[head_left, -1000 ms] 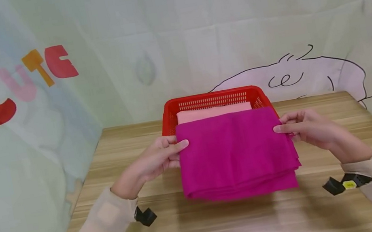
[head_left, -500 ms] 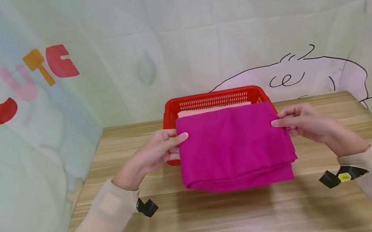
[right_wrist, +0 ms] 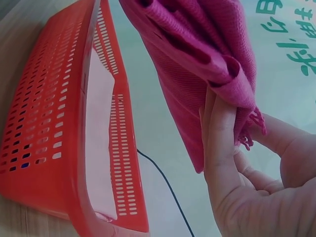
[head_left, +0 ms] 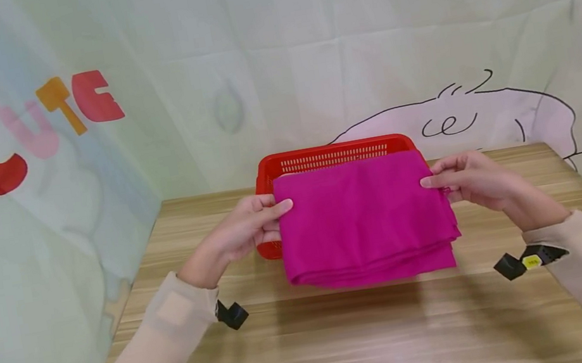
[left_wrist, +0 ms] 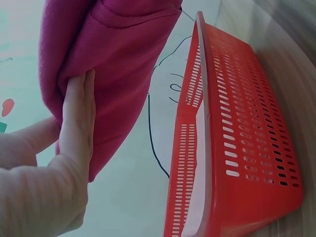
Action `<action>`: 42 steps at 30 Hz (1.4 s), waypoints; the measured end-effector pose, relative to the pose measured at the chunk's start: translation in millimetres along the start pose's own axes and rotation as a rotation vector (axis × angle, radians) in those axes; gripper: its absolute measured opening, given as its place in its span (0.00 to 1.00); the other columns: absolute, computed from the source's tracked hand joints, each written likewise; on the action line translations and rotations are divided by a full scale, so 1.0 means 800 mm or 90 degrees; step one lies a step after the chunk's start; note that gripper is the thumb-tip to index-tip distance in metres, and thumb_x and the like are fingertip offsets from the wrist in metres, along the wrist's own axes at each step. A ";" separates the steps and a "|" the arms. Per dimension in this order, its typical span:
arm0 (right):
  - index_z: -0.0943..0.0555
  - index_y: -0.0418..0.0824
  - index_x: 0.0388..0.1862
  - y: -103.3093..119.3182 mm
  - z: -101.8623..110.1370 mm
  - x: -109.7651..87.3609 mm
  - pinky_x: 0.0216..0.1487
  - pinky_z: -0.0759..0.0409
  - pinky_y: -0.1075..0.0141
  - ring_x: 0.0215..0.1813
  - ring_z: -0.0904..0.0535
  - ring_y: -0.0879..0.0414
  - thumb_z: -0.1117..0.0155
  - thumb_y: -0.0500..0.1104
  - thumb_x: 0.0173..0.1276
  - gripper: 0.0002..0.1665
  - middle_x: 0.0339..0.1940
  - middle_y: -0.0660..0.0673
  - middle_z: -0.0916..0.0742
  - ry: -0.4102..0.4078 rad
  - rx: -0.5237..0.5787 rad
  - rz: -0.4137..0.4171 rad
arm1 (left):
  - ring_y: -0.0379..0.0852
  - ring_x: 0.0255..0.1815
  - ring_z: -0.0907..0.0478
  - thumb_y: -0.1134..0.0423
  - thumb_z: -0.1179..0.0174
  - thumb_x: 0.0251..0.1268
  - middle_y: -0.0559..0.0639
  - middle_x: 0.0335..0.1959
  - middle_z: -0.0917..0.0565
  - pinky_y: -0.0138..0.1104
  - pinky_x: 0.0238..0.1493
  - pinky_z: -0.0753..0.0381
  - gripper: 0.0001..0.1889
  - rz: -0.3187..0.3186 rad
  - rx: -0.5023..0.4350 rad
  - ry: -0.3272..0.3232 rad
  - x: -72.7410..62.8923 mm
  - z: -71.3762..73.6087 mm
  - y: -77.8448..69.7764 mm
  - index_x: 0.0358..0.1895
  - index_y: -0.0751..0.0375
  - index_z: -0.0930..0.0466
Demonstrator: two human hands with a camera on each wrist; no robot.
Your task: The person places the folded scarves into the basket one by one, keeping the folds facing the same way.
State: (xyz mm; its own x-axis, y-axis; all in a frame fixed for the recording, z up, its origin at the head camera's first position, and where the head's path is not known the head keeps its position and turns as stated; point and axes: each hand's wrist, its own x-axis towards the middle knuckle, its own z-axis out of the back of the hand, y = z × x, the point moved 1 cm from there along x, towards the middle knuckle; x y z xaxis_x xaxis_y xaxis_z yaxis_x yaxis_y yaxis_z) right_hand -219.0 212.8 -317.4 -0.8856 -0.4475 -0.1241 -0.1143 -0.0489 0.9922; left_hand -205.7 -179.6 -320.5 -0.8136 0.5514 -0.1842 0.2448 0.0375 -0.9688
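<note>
A folded magenta scarf (head_left: 360, 215) with a short fringe spans both hands in the head view, held above a red plastic basket (head_left: 332, 150). My left hand (head_left: 243, 228) pinches its left edge, thumb on top and fingers underneath. At the opposite edge my right hand (head_left: 477, 186) grips it the same way, beside the fringe (right_wrist: 254, 128). Both wrist views show the scarf raised over the basket's rim, apart from it. Folded pale pink cloth (right_wrist: 100, 133) lies inside the basket; in the head view the scarf hides nearly all of it.
The basket stands on a wood-grain table (head_left: 353, 344), near its back edge. Behind it hangs a pale printed backdrop (head_left: 285, 79) with cartoon drawings and coloured letters, which also runs along the left and right sides.
Both hands have carried the scarf forward, away from the body, so that it covers more of the basket. The pale pink cloth has gone almost out of sight in the head view.
</note>
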 end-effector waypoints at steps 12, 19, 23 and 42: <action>0.14 0.39 0.33 0.005 0.003 0.013 0.37 0.14 0.66 0.28 0.18 0.57 0.41 0.30 0.73 0.12 0.29 0.47 0.13 -0.010 0.002 -0.022 | 0.48 0.37 0.13 0.69 0.54 0.80 0.54 0.38 0.12 0.39 0.45 0.14 0.17 0.002 -0.003 -0.008 0.009 0.006 -0.005 0.62 0.78 0.31; 0.14 0.42 0.32 0.008 0.007 0.024 0.39 0.14 0.65 0.29 0.16 0.56 0.40 0.32 0.73 0.11 0.30 0.47 0.12 -0.028 -0.018 -0.041 | 0.48 0.37 0.13 0.68 0.54 0.80 0.53 0.37 0.12 0.40 0.46 0.14 0.16 0.000 0.006 -0.014 0.017 0.011 -0.007 0.60 0.78 0.30; 0.13 0.42 0.33 0.010 0.008 0.028 0.38 0.14 0.66 0.28 0.18 0.57 0.39 0.33 0.73 0.11 0.29 0.47 0.13 -0.030 -0.026 -0.041 | 0.48 0.37 0.13 0.68 0.53 0.79 0.54 0.38 0.12 0.40 0.46 0.15 0.16 0.000 0.011 -0.016 0.022 0.015 -0.008 0.60 0.77 0.30; 0.13 0.43 0.32 0.024 0.018 0.051 0.37 0.15 0.69 0.25 0.27 0.60 0.38 0.35 0.73 0.10 0.24 0.49 0.17 -0.057 -0.037 -0.068 | 0.47 0.35 0.13 0.66 0.50 0.79 0.54 0.35 0.13 0.38 0.45 0.14 0.15 0.018 0.018 -0.059 0.048 0.029 -0.017 0.58 0.74 0.29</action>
State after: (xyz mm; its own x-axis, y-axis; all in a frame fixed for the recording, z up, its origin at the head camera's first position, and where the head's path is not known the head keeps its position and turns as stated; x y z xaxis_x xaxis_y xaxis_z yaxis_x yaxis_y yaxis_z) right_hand -264.0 206.4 -303.8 -0.9065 -0.3559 -0.2269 -0.1865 -0.1446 0.9718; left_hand -252.4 -178.4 -318.7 -0.8522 0.4729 -0.2241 0.2542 -0.0002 -0.9672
